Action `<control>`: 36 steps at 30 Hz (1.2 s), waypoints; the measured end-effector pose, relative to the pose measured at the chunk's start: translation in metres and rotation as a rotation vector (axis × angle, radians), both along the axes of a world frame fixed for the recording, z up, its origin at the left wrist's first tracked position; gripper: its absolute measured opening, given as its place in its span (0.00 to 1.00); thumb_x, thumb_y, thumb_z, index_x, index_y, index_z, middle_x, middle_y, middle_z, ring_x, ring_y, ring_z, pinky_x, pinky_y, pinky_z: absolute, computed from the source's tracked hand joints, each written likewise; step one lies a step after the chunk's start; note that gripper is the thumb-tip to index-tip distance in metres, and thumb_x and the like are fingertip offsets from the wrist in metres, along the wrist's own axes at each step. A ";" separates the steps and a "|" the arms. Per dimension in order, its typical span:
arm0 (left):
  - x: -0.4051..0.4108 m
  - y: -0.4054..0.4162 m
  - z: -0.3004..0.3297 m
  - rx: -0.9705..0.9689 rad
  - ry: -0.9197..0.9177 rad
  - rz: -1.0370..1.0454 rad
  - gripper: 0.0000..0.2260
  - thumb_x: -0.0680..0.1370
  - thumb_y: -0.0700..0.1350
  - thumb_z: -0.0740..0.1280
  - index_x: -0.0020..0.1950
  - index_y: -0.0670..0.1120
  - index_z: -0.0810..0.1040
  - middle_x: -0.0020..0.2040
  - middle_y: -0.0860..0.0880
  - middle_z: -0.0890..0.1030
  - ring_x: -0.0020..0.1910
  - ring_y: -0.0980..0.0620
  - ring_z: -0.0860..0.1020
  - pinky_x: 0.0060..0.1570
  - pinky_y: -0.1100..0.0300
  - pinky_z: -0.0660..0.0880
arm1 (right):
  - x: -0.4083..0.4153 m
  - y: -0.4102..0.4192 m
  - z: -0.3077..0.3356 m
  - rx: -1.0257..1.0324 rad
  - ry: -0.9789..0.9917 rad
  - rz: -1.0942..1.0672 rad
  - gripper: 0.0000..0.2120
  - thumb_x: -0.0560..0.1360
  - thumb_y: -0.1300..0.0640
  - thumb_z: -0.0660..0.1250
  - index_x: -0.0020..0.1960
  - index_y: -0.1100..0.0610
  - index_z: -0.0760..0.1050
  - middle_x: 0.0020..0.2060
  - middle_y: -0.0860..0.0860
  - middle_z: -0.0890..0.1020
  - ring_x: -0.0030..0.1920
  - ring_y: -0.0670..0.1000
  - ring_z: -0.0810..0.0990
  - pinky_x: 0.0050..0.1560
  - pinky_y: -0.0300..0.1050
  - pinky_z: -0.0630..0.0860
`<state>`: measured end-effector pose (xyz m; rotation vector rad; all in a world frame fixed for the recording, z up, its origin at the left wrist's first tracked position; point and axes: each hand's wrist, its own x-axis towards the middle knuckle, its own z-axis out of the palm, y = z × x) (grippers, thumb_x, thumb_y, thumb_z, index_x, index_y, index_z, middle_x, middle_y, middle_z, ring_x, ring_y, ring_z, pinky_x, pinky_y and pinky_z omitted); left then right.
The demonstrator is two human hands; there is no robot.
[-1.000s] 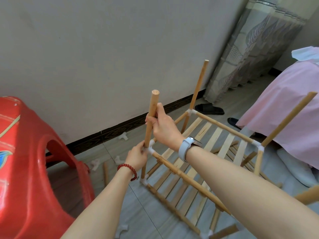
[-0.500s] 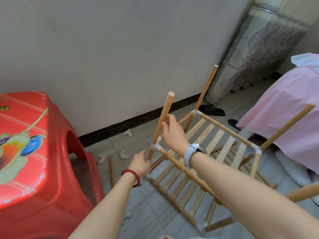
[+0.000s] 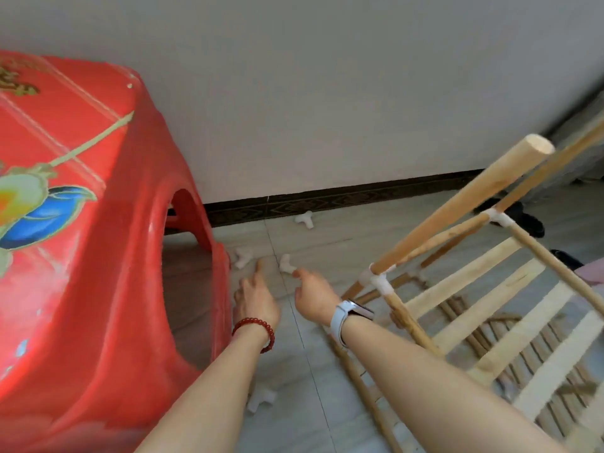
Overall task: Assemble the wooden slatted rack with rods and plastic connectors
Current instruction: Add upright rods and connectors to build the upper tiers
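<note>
- Far left, the red stool [image 3: 81,223] fills that side; it has no part in the job.
- Just right of it my left hand [image 3: 256,300], with the red bracelet, is low over the floor. The fingers reach forward, loosely spread, and hold nothing. A short rod [image 3: 261,264] seems to lie at the fingertips — it is blurred, so I cannot tell whether I touch it.
- Loose connectors lie around: one [image 3: 243,256] by the stool's foot, one [image 3: 304,220] far off by the skirting, one [image 3: 261,398] near, beside my left forearm.
- My right hand [image 3: 312,295], the one with the watch, has thumb and forefinger closing to a narrow gap at another connector [image 3: 286,263]. The tips are at it or just short of it; I judge it not yet gripped.
- Right of the hands stands the rack [image 3: 490,305], free of both. One slatted shelf is framed by rods, with white connectors at the corners, and an upright [image 3: 464,204] is set in the near-left corner joint [image 3: 379,279]. Another upright rises behind it.
- What is left, as I read it: the uprights' tops are bare — they want connectors, then the upper rails and whatever shelf goes above. Roughly the lower half looks done.
</note>
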<state>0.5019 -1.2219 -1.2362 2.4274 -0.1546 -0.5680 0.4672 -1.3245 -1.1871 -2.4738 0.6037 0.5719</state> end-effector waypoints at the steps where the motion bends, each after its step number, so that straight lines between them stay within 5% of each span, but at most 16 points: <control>1: 0.011 -0.003 -0.018 -0.017 -0.051 0.011 0.32 0.73 0.30 0.57 0.75 0.47 0.59 0.72 0.43 0.61 0.71 0.41 0.62 0.68 0.48 0.64 | 0.013 -0.002 -0.017 -0.005 0.005 0.004 0.24 0.78 0.65 0.56 0.73 0.59 0.59 0.68 0.60 0.68 0.66 0.60 0.69 0.62 0.47 0.67; 7: 0.067 -0.027 -0.078 0.143 -0.061 0.019 0.24 0.81 0.39 0.55 0.76 0.45 0.52 0.74 0.42 0.57 0.71 0.42 0.60 0.66 0.50 0.63 | 0.074 -0.017 -0.097 -0.169 0.042 0.092 0.27 0.76 0.64 0.59 0.72 0.55 0.58 0.70 0.55 0.61 0.65 0.60 0.66 0.59 0.52 0.69; 13: 0.127 -0.038 -0.112 0.339 -0.086 -0.242 0.30 0.79 0.32 0.51 0.77 0.46 0.43 0.78 0.47 0.40 0.75 0.39 0.45 0.72 0.43 0.54 | 0.112 -0.030 -0.150 -0.128 0.089 0.061 0.29 0.76 0.64 0.57 0.74 0.49 0.56 0.75 0.53 0.52 0.71 0.58 0.59 0.65 0.54 0.66; 17: 0.135 -0.038 -0.123 0.369 -0.016 -0.286 0.19 0.79 0.34 0.52 0.70 0.43 0.63 0.69 0.41 0.62 0.65 0.38 0.66 0.63 0.47 0.65 | 0.105 -0.031 -0.167 -0.180 0.027 0.084 0.21 0.74 0.70 0.56 0.65 0.57 0.67 0.68 0.56 0.59 0.63 0.59 0.65 0.57 0.51 0.72; 21: 0.116 -0.037 -0.113 0.496 -0.088 -0.293 0.13 0.79 0.37 0.55 0.63 0.42 0.69 0.63 0.43 0.66 0.58 0.39 0.72 0.58 0.50 0.68 | 0.086 -0.032 -0.172 -0.089 0.014 0.007 0.17 0.73 0.72 0.55 0.59 0.60 0.68 0.61 0.57 0.61 0.55 0.61 0.71 0.54 0.51 0.73; 29: 0.084 -0.033 -0.083 0.081 -0.041 0.158 0.08 0.80 0.46 0.61 0.55 0.45 0.75 0.60 0.45 0.73 0.58 0.43 0.72 0.57 0.54 0.68 | 0.058 -0.023 -0.136 0.021 0.090 -0.092 0.14 0.74 0.67 0.57 0.60 0.62 0.66 0.60 0.59 0.64 0.42 0.60 0.74 0.47 0.47 0.75; 36: 0.055 -0.026 0.014 -0.288 -0.072 0.161 0.13 0.75 0.38 0.63 0.59 0.41 0.77 0.61 0.41 0.74 0.60 0.45 0.73 0.55 0.65 0.64 | 0.023 -0.010 -0.062 0.135 0.088 -0.147 0.18 0.74 0.61 0.62 0.64 0.60 0.69 0.62 0.58 0.62 0.49 0.60 0.77 0.52 0.52 0.79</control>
